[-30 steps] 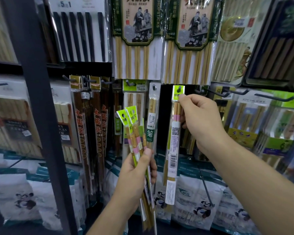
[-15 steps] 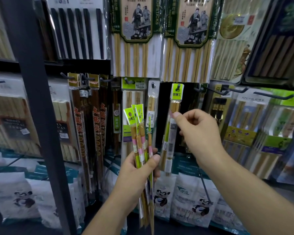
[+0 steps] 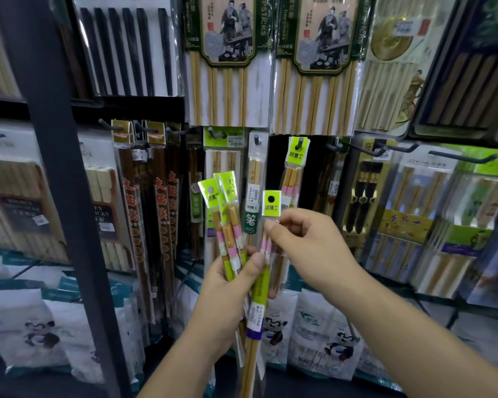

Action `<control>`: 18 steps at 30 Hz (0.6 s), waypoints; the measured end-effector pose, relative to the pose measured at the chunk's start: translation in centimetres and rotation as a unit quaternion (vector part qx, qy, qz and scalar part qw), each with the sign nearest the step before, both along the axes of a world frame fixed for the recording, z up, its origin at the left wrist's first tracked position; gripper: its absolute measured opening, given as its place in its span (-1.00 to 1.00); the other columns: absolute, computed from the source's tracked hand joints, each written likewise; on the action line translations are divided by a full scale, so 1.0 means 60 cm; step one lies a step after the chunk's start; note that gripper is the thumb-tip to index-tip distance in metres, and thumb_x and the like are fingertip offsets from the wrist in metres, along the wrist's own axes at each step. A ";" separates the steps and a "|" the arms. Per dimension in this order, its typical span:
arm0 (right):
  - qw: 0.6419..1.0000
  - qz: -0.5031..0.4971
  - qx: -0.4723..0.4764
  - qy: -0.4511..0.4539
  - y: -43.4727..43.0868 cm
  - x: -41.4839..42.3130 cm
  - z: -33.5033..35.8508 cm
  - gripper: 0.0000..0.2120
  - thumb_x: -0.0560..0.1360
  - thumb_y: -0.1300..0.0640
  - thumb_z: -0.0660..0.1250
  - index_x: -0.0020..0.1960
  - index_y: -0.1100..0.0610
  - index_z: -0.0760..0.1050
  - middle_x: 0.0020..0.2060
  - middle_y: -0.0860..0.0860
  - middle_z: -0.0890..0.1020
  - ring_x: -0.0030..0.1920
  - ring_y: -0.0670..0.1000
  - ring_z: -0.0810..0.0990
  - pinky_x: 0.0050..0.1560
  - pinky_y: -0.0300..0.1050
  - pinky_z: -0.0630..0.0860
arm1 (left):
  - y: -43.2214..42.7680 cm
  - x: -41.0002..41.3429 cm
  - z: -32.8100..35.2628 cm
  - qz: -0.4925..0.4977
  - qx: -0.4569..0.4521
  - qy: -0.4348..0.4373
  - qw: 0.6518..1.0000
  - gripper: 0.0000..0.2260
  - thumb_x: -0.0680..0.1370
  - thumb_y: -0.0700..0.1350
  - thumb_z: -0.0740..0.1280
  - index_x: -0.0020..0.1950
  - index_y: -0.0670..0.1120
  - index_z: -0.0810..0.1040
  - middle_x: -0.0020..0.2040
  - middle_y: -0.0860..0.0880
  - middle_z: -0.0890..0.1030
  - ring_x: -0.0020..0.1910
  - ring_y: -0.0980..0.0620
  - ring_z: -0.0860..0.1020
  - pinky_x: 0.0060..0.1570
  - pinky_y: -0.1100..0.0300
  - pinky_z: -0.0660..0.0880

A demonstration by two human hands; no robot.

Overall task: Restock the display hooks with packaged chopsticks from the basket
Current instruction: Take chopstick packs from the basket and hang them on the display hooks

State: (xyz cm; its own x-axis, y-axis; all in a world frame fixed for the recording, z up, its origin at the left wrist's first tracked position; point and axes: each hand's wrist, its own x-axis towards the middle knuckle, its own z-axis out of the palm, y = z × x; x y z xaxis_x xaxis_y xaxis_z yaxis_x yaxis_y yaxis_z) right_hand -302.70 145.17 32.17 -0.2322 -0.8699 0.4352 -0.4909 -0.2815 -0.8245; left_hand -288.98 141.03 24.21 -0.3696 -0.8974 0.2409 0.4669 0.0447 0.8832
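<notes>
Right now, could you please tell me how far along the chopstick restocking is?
Done: one lime-tagged chopstick pack hangs on its hook. In hand: the right hand pinches the next pack just below its tag, while the left hand grips a bundle of at least two more. Left: hanging all of those; the basket is out of view, so any further stock is unknown.

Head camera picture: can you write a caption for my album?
Right hand pinches one green-topped chopstick pack beside the bunch gripped by the left hand.
</notes>
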 end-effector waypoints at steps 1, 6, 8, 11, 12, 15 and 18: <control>1.000 -0.002 -0.010 -0.004 0.000 -0.001 0.003 -0.79 0.61 0.07 0.38 -0.16 0.13 0.63 -0.32 0.14 0.60 -0.33 -0.08 0.52 -0.26 -0.15 0.51 | -0.002 0.000 0.000 0.009 0.002 0.003 1.000 -0.78 0.33 0.13 0.54 -0.11 0.08 0.71 -0.22 -0.06 0.70 -0.27 -0.06 0.70 -0.26 0.12 0.64; 0.994 -0.014 -0.075 -0.074 -0.002 -0.010 0.044 -0.74 0.66 0.07 0.28 -0.13 0.09 0.66 -0.30 0.09 0.67 -0.34 -0.13 0.56 -0.38 -0.38 0.42 | -0.007 0.001 -0.005 0.021 -0.023 -0.003 1.000 -0.73 0.38 0.18 0.54 -0.06 0.03 0.67 -0.29 -0.08 0.62 -0.35 -0.05 0.59 -0.33 0.14 0.57; 0.991 -0.027 -0.098 -0.085 -0.007 -0.016 0.066 -0.72 0.66 0.08 0.27 -0.14 0.11 0.65 -0.35 0.04 0.65 -0.37 -0.12 0.55 -0.41 -0.36 0.42 | -0.010 0.003 -0.008 0.023 -0.027 -0.018 0.999 -0.60 0.34 0.29 0.58 -0.05 0.03 0.65 -0.34 -0.07 0.54 -0.42 -0.04 0.50 -0.38 0.10 0.52; 0.988 -0.048 -0.114 -0.089 -0.015 -0.022 0.089 -0.67 0.67 0.07 0.26 -0.19 0.16 0.63 -0.38 0.03 0.63 -0.40 -0.12 0.53 -0.42 -0.31 0.44 | -0.013 0.004 -0.010 0.025 -0.017 -0.027 0.999 -0.43 0.23 0.40 0.59 -0.02 0.02 0.64 -0.38 -0.03 0.46 -0.45 -0.01 0.43 -0.40 0.09 0.47; 0.988 -0.057 -0.114 -0.083 -0.017 -0.023 0.093 -0.65 0.67 0.05 0.25 -0.19 0.18 0.63 -0.36 0.07 0.63 -0.40 -0.14 0.55 -0.40 -0.31 0.45 | -0.013 0.003 -0.010 0.022 -0.015 -0.021 0.999 -0.41 0.23 0.41 0.59 0.00 0.00 0.63 -0.38 -0.02 0.44 -0.45 0.00 0.41 -0.41 0.10 0.46; 0.989 -0.073 -0.109 -0.072 -0.023 -0.023 0.100 -0.61 0.67 0.01 0.24 -0.14 0.28 0.60 -0.24 0.27 0.62 -0.32 0.06 0.63 -0.28 -0.10 0.58 | -0.011 0.002 -0.009 -0.008 -0.016 -0.018 1.000 -0.38 0.24 0.46 0.55 0.03 0.00 0.65 -0.36 -0.01 0.44 -0.45 0.02 0.40 -0.40 0.15 0.46; 0.988 -0.088 -0.108 -0.068 -0.027 -0.023 0.102 -0.58 0.67 -0.01 0.24 -0.13 0.34 0.55 -0.21 0.36 0.55 -0.27 0.26 0.54 -0.17 0.15 0.54 | -0.005 0.002 -0.008 -0.052 -0.025 -0.036 0.998 -0.40 0.26 0.49 0.50 0.05 0.07 0.67 -0.33 0.00 0.48 -0.44 0.05 0.43 -0.39 0.18 0.46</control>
